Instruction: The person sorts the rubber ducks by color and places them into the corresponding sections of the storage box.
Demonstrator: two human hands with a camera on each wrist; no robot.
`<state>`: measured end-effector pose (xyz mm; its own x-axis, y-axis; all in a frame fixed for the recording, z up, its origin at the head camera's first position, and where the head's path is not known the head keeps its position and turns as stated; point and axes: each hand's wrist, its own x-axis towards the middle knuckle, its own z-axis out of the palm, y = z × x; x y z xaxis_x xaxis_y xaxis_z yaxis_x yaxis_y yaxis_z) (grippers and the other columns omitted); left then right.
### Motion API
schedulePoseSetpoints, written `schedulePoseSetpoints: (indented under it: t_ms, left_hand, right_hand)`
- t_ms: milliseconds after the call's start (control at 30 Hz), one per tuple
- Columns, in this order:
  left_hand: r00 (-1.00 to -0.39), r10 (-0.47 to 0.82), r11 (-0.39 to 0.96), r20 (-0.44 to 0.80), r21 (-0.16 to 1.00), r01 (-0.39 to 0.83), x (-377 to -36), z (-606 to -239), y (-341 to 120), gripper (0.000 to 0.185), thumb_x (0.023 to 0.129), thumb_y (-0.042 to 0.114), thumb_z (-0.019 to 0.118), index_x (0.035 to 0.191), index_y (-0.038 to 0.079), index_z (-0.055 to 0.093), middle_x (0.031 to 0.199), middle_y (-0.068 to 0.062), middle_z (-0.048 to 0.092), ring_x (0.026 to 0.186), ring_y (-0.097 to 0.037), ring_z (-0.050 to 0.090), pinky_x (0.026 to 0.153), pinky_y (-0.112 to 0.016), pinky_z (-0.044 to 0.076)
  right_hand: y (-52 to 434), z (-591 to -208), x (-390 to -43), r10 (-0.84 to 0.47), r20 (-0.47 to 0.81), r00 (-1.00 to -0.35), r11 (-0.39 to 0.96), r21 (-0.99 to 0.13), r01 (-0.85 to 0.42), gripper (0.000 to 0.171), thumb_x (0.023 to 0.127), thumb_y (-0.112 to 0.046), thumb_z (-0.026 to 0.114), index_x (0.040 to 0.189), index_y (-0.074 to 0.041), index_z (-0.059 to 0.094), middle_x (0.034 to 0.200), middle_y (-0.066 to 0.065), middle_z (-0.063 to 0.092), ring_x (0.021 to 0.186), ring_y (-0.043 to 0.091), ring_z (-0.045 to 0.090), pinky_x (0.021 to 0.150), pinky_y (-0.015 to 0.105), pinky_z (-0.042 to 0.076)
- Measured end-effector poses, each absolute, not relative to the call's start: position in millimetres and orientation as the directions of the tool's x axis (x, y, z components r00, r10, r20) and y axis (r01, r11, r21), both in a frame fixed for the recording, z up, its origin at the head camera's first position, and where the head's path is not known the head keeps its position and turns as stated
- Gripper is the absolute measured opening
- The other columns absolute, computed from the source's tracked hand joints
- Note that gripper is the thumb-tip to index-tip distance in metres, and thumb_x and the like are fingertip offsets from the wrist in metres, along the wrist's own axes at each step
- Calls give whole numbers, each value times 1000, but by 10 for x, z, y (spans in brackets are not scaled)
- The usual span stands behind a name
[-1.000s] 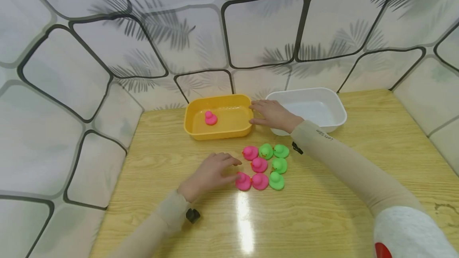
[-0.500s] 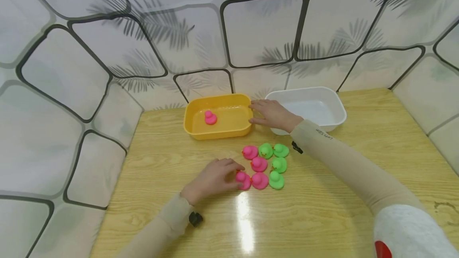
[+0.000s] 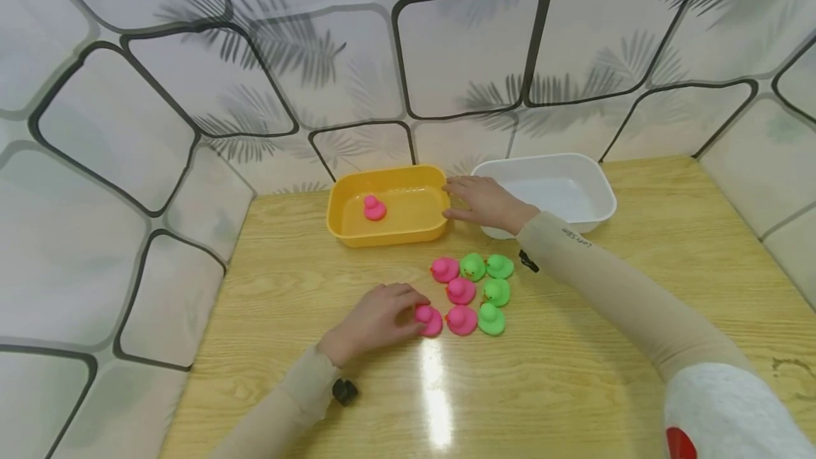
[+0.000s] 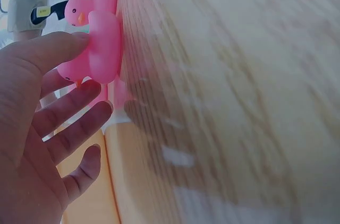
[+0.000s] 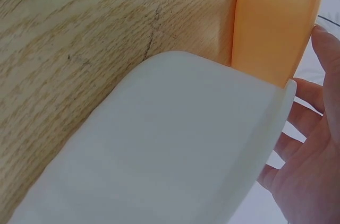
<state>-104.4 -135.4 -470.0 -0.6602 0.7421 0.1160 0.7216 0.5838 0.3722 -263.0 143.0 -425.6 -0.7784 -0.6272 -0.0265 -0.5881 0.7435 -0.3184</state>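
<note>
At 7 o'clock of the duck cluster on the worktop, left hand, nearer than a second before, fingers pinching the pink duck, judged light, soft, squeezable, best taken at its body; at 1 o'clock, right hand flat, unmoved between yellow tub and white tub.

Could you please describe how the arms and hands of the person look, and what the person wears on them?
Both hands, the left hand and the right hand, are bare. Each arm wears a long, close-fitting beige sleeve down to the wrist; the right one carries small dark lettering. A small black device sits at each wrist. Near the right shoulder, grey fabric with a red patch shows.
</note>
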Motion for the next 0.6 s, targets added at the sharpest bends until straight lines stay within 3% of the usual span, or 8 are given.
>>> schedulePoseSetpoints:
  t_ms: [600]
  left_hand:
    - [-709, 697, 645, 105, 339, 685, -1290, -4403, -1556, 33, 95, 31, 78, 120, 10, 74, 113, -1, 73, 101, -19, 69, 92, -38, 57]
  right_hand:
    - [1420, -4225, -2629, -629, -32, -777, 743, -317, -589, 66, 105, -43, 61, 151, 2, 49, 160, 25, 42, 147, 43, 40, 120, 63, 30]
